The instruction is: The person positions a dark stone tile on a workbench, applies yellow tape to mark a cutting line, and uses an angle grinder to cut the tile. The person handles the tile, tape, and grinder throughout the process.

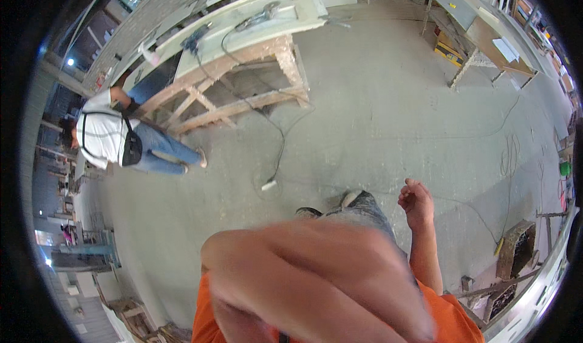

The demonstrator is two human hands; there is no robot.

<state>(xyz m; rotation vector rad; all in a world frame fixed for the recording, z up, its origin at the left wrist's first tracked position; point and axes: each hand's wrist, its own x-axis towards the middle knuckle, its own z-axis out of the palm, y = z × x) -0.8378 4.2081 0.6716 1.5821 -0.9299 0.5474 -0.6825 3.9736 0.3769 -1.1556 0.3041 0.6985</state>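
Note:
My left arm point(316, 282) is folded across the lower middle, very near and smeared by motion. Its elbow lies to the left; I cannot make out the fingers of my left hand. My right hand point(417, 204) hangs out to the right above the grey floor point(340, 130), its fingers loosely bent and nothing visible in them. No object touches it. Orange sleeves show at both sides. Below the raised arm, my dark trousers point(370, 209) and part of a shoe show.
A person in a white shirt point(100, 130) leans at a wooden workbench point(212, 109) with a pale panel and corded power tools on top. A cable with a white end point(268, 185) lies on the floor. At the right stand a table point(495, 45) and rough dark block-like frames point(516, 249).

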